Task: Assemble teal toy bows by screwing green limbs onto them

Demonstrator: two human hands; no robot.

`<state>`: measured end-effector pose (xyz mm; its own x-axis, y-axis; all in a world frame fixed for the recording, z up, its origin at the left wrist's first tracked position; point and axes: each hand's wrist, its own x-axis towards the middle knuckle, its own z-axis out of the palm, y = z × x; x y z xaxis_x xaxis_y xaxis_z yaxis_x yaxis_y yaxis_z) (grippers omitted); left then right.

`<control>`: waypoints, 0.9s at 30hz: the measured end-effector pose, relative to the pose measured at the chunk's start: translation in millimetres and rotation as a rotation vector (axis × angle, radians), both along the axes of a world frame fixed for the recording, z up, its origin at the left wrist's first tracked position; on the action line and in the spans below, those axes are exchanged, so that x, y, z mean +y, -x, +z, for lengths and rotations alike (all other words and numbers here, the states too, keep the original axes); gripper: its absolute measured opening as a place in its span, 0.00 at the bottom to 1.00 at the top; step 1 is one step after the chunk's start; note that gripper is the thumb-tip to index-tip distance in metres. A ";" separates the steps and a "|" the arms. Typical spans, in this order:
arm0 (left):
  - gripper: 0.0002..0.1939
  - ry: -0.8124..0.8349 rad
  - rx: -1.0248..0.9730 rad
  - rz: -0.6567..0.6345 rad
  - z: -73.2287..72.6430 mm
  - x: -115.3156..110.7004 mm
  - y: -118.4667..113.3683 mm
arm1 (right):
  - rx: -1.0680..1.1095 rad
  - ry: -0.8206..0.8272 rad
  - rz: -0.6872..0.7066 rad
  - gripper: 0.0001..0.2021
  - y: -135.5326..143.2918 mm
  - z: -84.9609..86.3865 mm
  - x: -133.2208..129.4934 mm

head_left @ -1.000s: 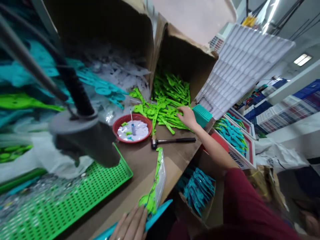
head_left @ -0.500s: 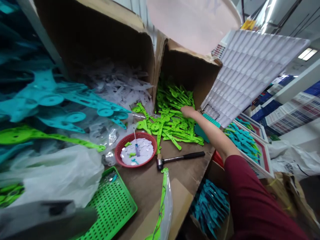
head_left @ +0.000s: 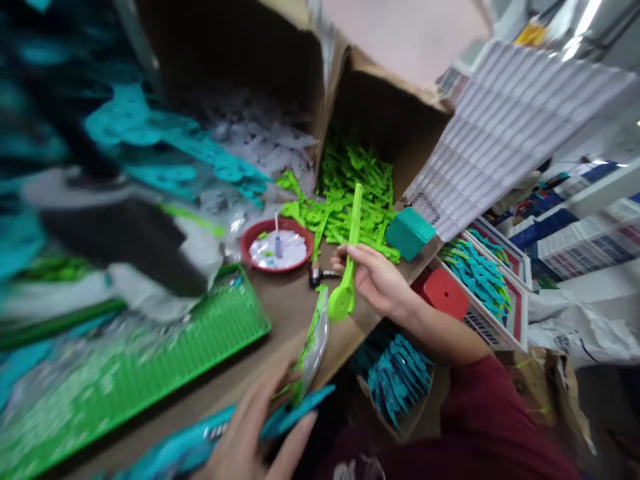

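Note:
My right hand (head_left: pixel 377 277) pinches a long lime-green plastic piece (head_left: pixel 354 230) with a rounded lower end, raised over the table (head_left: pixel 285 300). At the bottom, my left hand (head_left: pixel 255 430), smeared by motion, has its thumb and fingers around a long teal plastic piece (head_left: pixel 200 440). Just beyond it lies a lime-green piece with a clear strip (head_left: pixel 316 333); its near end meets the teal one in view, and I cannot tell whether they touch. A heap of lime-green pieces (head_left: pixel 373 230) spills from a cardboard box (head_left: pixel 345 87). My right hand partly hides a hammer (head_left: pixel 315 275).
A red bowl (head_left: pixel 250 257) holds white bits and a screwdriver (head_left: pixel 278 247). Left stands a green perforated basket (head_left: pixel 200 353), beneath a blurred dark tool-like object (head_left: pixel 120 227). A teal box (head_left: pixel 410 233) and red container (head_left: pixel 443 293) are right; teal pieces (head_left: pixel 400 380) fill a lower box.
My right hand has drawn back from the green heap with a lime-green piece. My left hand and the teal piece have come into view at the bottom. The view has tilted down.

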<state>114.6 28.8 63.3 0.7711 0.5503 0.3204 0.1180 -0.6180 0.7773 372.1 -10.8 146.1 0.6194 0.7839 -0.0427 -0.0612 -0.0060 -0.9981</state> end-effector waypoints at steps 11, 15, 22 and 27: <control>0.21 0.300 0.089 -0.003 35.4 -12.0 7.1 | -1.308 -0.124 0.468 0.37 97.3 -31.3 -77.7; 0.18 0.007 -0.022 0.010 23.4 -16.1 10.1 | -1.274 0.027 0.350 0.27 84.4 -22.9 -88.3; 0.26 -0.499 0.037 0.111 -28.1 3.1 20.3 | -1.169 0.158 0.359 0.23 76.3 -48.6 -57.4; 0.25 -0.390 0.021 0.109 -38.3 5.5 19.6 | -1.237 0.269 0.508 0.24 90.6 -78.3 -37.0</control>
